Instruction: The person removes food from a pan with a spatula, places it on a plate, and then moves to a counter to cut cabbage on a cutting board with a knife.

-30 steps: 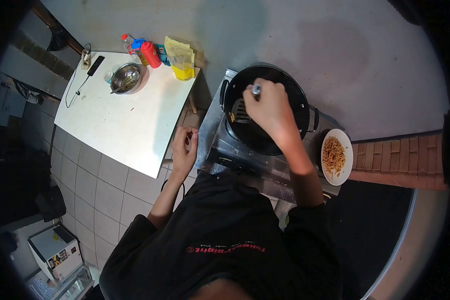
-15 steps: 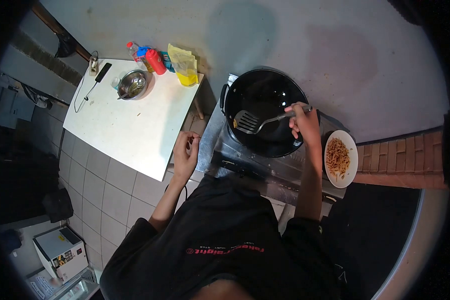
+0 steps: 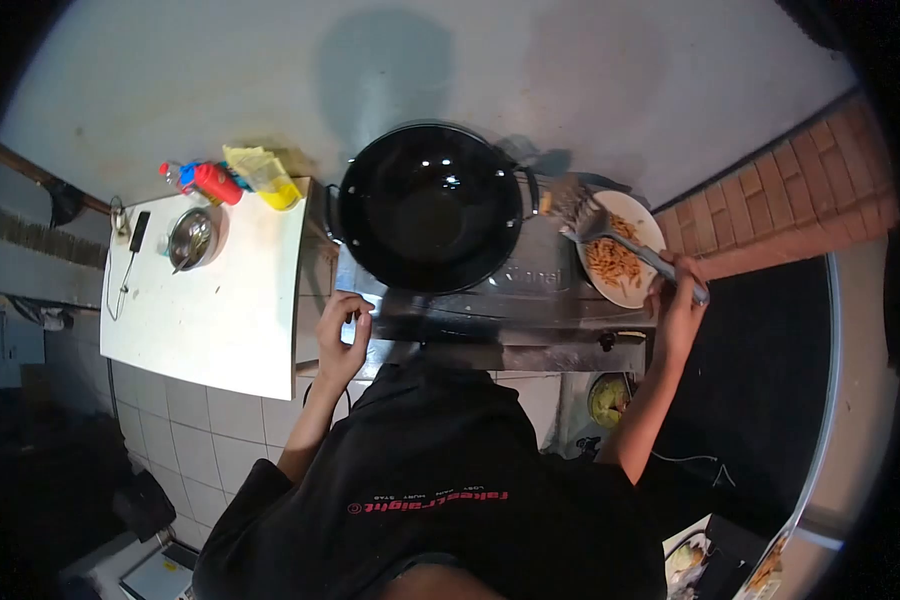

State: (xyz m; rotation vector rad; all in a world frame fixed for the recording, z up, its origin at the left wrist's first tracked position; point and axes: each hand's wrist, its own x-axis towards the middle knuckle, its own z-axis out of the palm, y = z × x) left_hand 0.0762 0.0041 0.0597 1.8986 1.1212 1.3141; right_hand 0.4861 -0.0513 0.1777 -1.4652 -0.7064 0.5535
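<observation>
My right hand (image 3: 678,290) grips the handle of a slotted metal spatula (image 3: 625,241), whose head is over the left part of a white oval plate (image 3: 653,229). Brown cooked pieces of food (image 3: 613,262) lie on that plate. A black wok (image 3: 430,210) with two side handles rests on the stove (image 3: 560,285), left of the plate, with a dark, glossy inside. Near the stove's front left edge, my left hand (image 3: 345,328) hovers with curled fingers, thumb and fingertips close together; whether anything is between them is too small to tell.
On the left, a white table (image 3: 210,330) holds a metal bowl (image 3: 193,240), a red bottle (image 3: 218,183), a yellow pouch (image 3: 267,178) and a black-handled tool (image 3: 140,232). A brick ledge (image 3: 770,215) runs behind the plate at right.
My right hand has moved the spatula from inside the wok to the plate on the right. The view has turned and shifted right. My left hand keeps its curled pose.
</observation>
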